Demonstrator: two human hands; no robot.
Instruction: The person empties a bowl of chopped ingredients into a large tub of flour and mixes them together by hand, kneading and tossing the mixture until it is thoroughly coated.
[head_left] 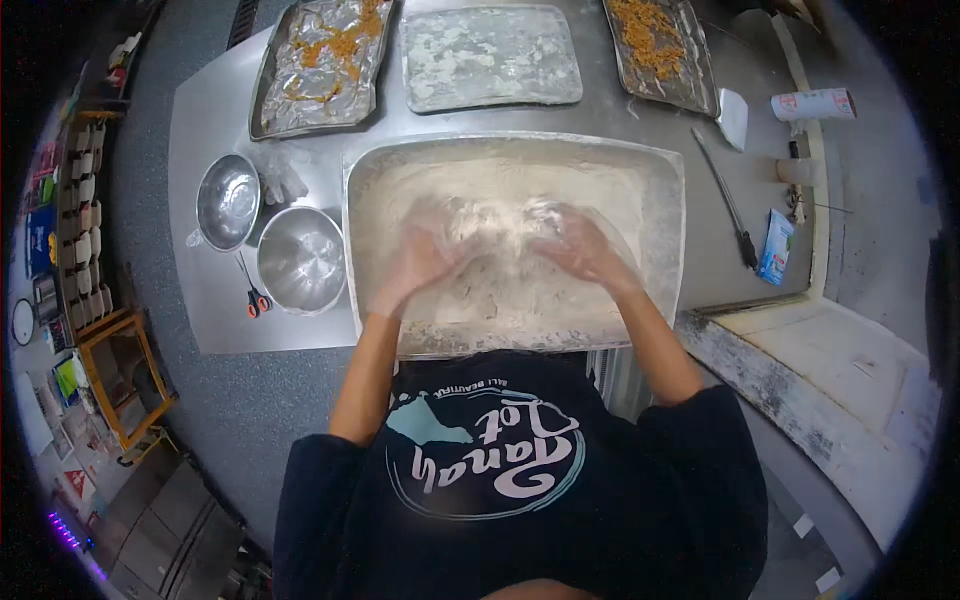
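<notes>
A deep rectangular metal tray [681, 215] stands in front of me at the table's near edge. It holds a wide bed of pale flour-like powder [500, 310], with darker crumbs near the close side. Both my hands are down in the tray, in what look like thin clear plastic gloves. My left hand [430, 245] is left of the middle, and my right hand [580, 245] faces it from the right. Motion smears the fingers of both. Shiny patches lie at their tips, and whether anything is held there I cannot make out.
Beyond the tray lie a powder-dusted flat tray [490, 60] and two foil-lined trays [315, 75] [665, 55] with orange crumbs. Metal bowls [228, 203] [302, 262] and scissors [255, 290] sit left. Rightward are a long rod-like tool [725, 195], a blue packet [776, 247] and a roll [812, 104].
</notes>
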